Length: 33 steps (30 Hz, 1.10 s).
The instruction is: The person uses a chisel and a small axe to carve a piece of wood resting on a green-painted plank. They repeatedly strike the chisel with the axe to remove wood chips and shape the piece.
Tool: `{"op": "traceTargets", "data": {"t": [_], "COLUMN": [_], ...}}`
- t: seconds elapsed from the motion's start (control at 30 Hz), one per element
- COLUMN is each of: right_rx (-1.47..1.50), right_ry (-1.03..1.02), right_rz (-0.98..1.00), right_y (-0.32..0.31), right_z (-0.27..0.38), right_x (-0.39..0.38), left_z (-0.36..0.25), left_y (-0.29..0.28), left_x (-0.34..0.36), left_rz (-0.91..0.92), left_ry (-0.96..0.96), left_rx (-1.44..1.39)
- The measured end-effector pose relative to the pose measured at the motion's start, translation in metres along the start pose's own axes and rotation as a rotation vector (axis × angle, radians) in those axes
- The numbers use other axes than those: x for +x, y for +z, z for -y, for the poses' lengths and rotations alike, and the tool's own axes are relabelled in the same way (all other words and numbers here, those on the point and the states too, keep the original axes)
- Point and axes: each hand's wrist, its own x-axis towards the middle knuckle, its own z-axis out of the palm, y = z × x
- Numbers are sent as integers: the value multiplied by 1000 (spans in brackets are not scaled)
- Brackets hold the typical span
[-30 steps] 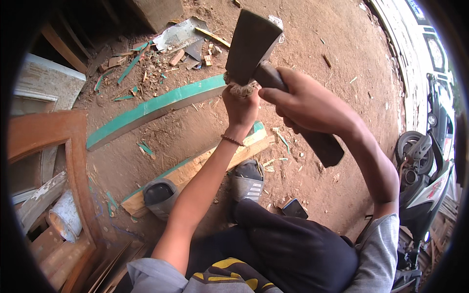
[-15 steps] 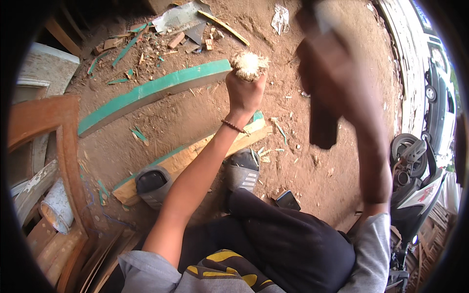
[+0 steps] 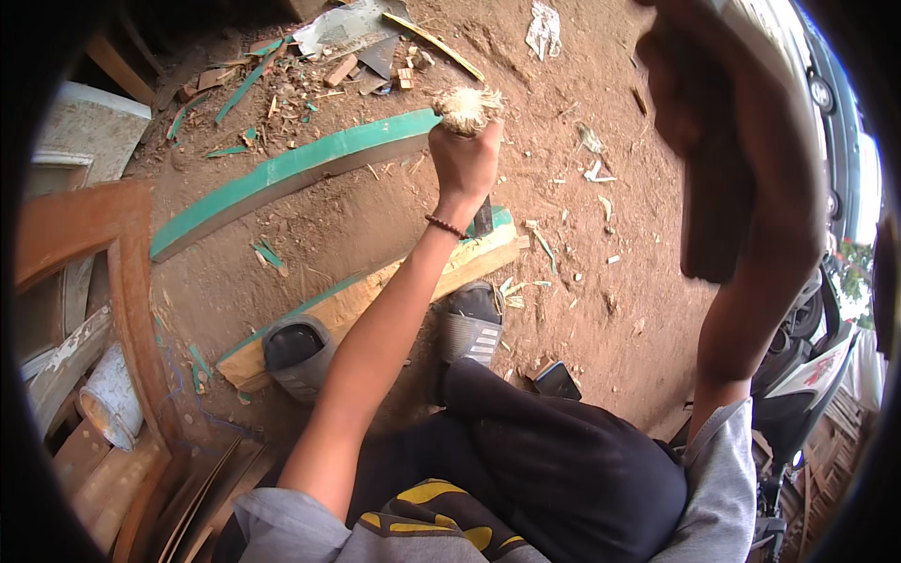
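My left hand [image 3: 465, 169] is closed round a chisel [image 3: 467, 111] held upright. The chisel's pale handle top is splayed and frayed, and its dark blade shows below my fist. Under it lies a wooden beam [image 3: 375, 298] with yellowish hewn wood and green paint on its far edge and right end. Both my sandals [image 3: 469, 328] rest against the beam. Raised at the upper right, my right hand [image 3: 762, 122] grips a dark block-like tool [image 3: 715, 216]. Blur hides the tool's exact kind.
A green-painted curved-looking beam [image 3: 300, 169] lies beyond. Wood scraps and sheet pieces [image 3: 352, 33] litter the dirt at the back. A brown wooden frame [image 3: 131, 281] and a paint-stained bucket [image 3: 111, 399] stand left. A phone [image 3: 557, 380] lies near my knee; a motorcycle [image 3: 807, 385] stands right.
My right hand has swung up and to the right with the dark tool, away from the chisel. My left hand keeps its grip on the chisel, which has shifted only slightly.
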Motion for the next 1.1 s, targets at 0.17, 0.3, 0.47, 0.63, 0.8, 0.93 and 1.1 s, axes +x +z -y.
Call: {"op": "traceTargets", "data": {"t": [0.17,0.3,0.47,0.63,0.8,0.93,1.1], "right_rx": [-407,-804,-229,96,-21,-545,-620], "right_ry": [-226,138,252,374,575,351,-208], "right_rz": [129,651,442,225,-43,-255,-382], "right_y": [2,2,-12,-48,-92,-131,-127], "right_z": [-30,-46,-84,-174,-275,-315,-271], "right_x": [31,46,43,30,16,-2,-35], "left_z": [2,4,5,9,10,1,-37], "left_y": [11,17,0,6,28,39,64], "left_x": [-2,2,27,32,37,33,12], "left_rz": [35,-75,-26,-46,70,111,74], "left_ry": [-20,-122,-546,-679,-765,-624,-522], "left_rx": [-7,32,-154,-205,-204,-84,1]}}
